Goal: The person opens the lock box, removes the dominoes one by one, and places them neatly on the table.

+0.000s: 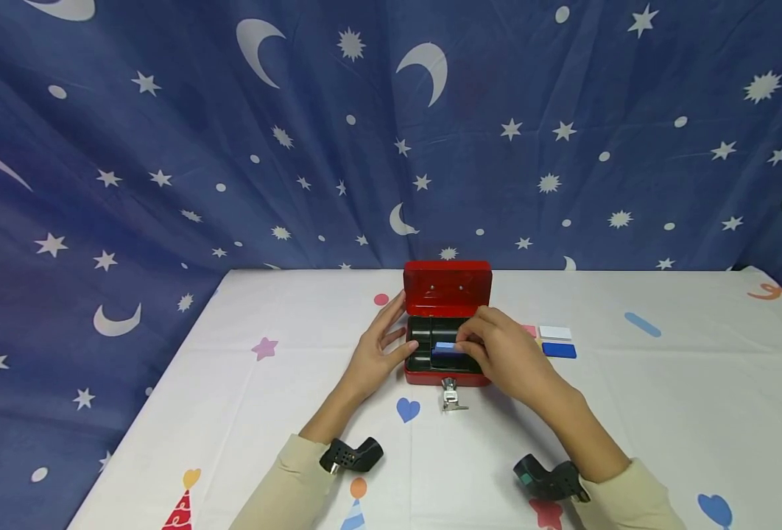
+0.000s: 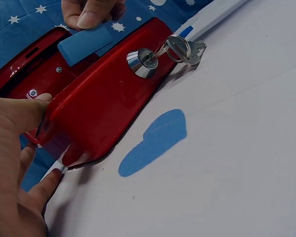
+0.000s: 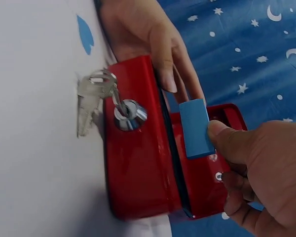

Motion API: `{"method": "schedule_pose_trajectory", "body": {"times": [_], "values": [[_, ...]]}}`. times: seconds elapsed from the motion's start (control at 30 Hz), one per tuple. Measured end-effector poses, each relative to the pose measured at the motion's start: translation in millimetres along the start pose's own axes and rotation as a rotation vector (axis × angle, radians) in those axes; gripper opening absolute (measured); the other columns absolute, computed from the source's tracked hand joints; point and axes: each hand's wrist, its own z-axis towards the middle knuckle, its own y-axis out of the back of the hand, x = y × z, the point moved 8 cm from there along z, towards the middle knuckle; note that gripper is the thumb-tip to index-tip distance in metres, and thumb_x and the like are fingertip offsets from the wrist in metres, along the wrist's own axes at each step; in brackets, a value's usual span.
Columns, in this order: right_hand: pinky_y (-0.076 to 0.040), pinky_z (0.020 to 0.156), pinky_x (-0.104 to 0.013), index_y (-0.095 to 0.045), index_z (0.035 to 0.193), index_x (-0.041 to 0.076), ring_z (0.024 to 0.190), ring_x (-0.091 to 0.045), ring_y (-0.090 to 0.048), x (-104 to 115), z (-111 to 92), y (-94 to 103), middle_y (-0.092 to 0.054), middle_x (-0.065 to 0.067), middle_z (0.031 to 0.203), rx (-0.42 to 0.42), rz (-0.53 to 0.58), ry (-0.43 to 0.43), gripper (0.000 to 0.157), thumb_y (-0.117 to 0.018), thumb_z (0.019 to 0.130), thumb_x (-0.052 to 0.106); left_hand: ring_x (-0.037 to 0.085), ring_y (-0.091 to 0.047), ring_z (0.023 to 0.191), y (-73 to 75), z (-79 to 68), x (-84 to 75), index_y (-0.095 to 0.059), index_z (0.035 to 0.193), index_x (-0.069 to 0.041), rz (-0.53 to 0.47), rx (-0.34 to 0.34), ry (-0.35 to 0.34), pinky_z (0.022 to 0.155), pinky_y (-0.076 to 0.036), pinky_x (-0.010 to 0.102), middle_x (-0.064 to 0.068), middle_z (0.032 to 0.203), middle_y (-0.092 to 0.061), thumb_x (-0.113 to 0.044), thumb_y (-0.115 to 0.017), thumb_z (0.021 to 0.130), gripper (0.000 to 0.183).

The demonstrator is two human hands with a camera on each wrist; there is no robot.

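A red cash box (image 1: 420, 378) with its lid (image 1: 447, 287) raised stands on the table, a black compartment tray (image 1: 420, 361) inside it. My left hand (image 1: 375, 352) holds the box's left side, thumb over the rim and fingers along the outer wall. Between thumb and fingers, my right hand (image 1: 506, 355) pinches a light blue rectangular block (image 3: 196, 128) over the tray's front right compartment. A key with a ring and a second key (image 2: 187, 51) sits in the lock (image 2: 142, 63) on the front wall.
Right of the box lie a white block (image 1: 554, 333), a dark blue block (image 1: 559, 350) and a pink block (image 1: 530, 330), partly hidden by my right hand. The white tablecloth (image 1: 325, 316) bears printed shapes. A blue star-patterned curtain (image 1: 338, 162) hangs behind the table.
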Motion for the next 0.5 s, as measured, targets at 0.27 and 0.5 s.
{"method": "schedule_pose_trajectory", "body": {"times": [0.27,0.5], "values": [[-0.054,0.068,-0.032,-0.066,0.081,0.011,0.074,-0.017,-0.051,-10.2,-0.3,2.1,-0.055,-0.001,0.083,-0.009,-0.017,-0.036,0.014,-0.08,0.078,0.011,0.033,-0.03,0.138,-0.2,-0.1,-3.4,-0.025,0.151,-0.003,-0.002,0.004,-0.013,0.104,-0.035,0.054,0.013,0.155,-0.024,0.002,-0.064,0.088,0.074],[-0.056,0.073,-0.036,-0.065,0.084,0.012,0.074,-0.018,-0.054,-14.1,-1.5,-1.6,-0.061,-0.002,0.085,0.017,-0.019,-0.065,0.014,-0.078,0.08,0.012,0.033,-0.03,0.138,-0.6,-0.3,-4.2,-0.024,0.151,-0.003,0.001,0.006,-0.009,0.104,-0.035,0.054,0.014,0.155,-0.024,0.002,-0.064,0.088,0.074]]}}
